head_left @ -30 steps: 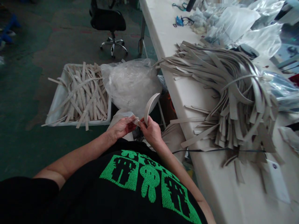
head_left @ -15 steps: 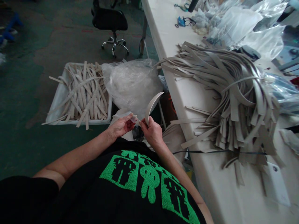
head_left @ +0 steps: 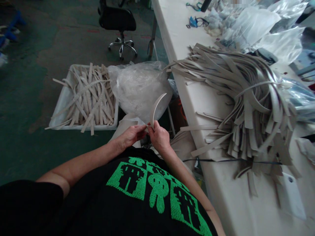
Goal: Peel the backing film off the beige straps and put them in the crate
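Head view: one beige strip (head_left: 155, 109), arching upward in front of the body beside the desk (head_left: 173, 28); lower end pinched in the closed grip of right hand (head_left: 159, 139) and left hand (head_left: 130, 136); judged light, thin, springy, not fragile; best held by its flat faces near an end.

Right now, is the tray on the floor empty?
No, the tray holds a heap of pale strips.

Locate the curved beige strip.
Head view, centre: the curved strip rises from the right hand, in front of the clear plastic bag, left of the table.
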The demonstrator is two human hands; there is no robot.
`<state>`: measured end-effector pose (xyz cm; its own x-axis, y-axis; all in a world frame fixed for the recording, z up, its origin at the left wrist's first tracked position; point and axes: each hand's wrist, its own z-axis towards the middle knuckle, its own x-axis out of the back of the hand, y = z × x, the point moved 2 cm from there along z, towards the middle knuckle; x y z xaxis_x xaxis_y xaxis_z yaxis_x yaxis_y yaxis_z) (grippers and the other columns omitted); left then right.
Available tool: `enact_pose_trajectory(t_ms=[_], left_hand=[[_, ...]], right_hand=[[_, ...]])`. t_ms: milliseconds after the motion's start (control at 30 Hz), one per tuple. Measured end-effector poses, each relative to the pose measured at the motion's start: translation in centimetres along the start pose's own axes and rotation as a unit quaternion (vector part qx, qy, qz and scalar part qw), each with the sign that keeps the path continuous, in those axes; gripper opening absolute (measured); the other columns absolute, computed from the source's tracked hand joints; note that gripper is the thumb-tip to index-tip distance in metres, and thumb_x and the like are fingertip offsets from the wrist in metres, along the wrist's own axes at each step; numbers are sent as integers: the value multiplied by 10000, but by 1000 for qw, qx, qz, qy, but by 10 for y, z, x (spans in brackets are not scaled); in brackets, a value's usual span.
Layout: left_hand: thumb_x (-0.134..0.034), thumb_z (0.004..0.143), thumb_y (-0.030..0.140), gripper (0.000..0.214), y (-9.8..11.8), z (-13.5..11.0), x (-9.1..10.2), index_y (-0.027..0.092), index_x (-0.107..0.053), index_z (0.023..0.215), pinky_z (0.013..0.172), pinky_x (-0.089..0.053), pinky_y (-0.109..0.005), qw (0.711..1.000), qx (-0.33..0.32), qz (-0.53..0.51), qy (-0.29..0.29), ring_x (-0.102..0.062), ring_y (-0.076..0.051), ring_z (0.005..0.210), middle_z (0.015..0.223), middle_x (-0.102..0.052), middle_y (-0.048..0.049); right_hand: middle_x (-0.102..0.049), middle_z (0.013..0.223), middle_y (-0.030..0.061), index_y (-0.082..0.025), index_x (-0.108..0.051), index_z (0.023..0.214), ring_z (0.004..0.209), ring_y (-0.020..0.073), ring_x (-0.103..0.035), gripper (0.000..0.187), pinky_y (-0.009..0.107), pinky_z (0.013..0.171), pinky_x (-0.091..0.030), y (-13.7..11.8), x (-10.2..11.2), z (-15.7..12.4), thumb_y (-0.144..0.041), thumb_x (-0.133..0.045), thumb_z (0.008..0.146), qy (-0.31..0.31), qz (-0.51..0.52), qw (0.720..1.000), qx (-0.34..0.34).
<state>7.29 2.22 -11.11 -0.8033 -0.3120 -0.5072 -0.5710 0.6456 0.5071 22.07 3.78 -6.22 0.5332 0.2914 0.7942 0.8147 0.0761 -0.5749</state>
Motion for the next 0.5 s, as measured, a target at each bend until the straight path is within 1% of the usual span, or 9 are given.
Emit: enact_pose_trajectory(t_ms=[67,133,167,233,267,367,433,500], left_hand=[[-744,870,155,139,4,1,4,158,-733,732,592,-536,-191,1000,-23,-5,14,-675,-116,613,692,-730,-27],[-757,863,139,128,10,1,11,148,-731,739,580,-536,-196,998,-38,-24,42,-668,-113,604,693,-726,-29],[-757,868,138,132,13,1,14,144,-731,739,571,-536,-199,997,-40,-35,58,-662,-111,595,683,-720,-28],[-754,880,146,159,15,-3,17,139,-727,723,559,-537,-205,995,-36,-52,77,-652,-109,576,655,-704,-24],[-756,882,152,168,14,-5,16,136,-726,717,559,-539,-209,995,-31,-57,72,-653,-111,576,652,-702,-26],[-800,849,171,103,10,-13,7,131,-757,765,593,-553,-221,997,-35,-67,17,-665,-120,616,711,-730,-38],[-851,795,174,90,9,-17,2,130,-774,782,626,-555,-217,996,-59,-62,-13,-656,-114,633,747,-743,-37],[-896,733,171,125,12,-19,3,127,-781,757,636,-538,-201,995,-90,-40,-21,-624,-95,624,738,-735,-28]], right_hand=[[-750,829,32,-236,-633,1193,624,182,-664,226,265,599,-406,8,6,-1,-322,-521,1016,-55,86,995,-2],[-737,799,5,-239,-612,1259,528,151,-624,287,258,565,-430,16,14,-5,-325,-501,1009,-117,176,977,-6],[-726,772,-6,-237,-611,1272,493,142,-603,305,255,544,-433,19,19,-7,-327,-502,1001,-135,202,970,-10],[-695,707,-24,-235,-627,1269,454,133,-565,319,251,515,-424,20,27,-10,-319,-528,977,-131,212,968,-12],[-678,673,-30,-235,-642,1255,443,131,-547,315,251,507,-415,17,29,-11,-309,-547,965,-117,201,973,-9],[-652,627,-31,-241,-686,1213,451,134,-531,291,255,513,-406,4,26,-6,-276,-593,939,-68,159,985,8],[-661,647,-26,-249,-685,1241,462,135,-541,315,255,516,-423,-1,21,-1,-278,-593,941,-64,171,983,15],[-674,690,-22,-261,-659,1306,460,129,-549,364,249,503,-445,2,17,2,-307,-568,957,-72,211,975,12]])
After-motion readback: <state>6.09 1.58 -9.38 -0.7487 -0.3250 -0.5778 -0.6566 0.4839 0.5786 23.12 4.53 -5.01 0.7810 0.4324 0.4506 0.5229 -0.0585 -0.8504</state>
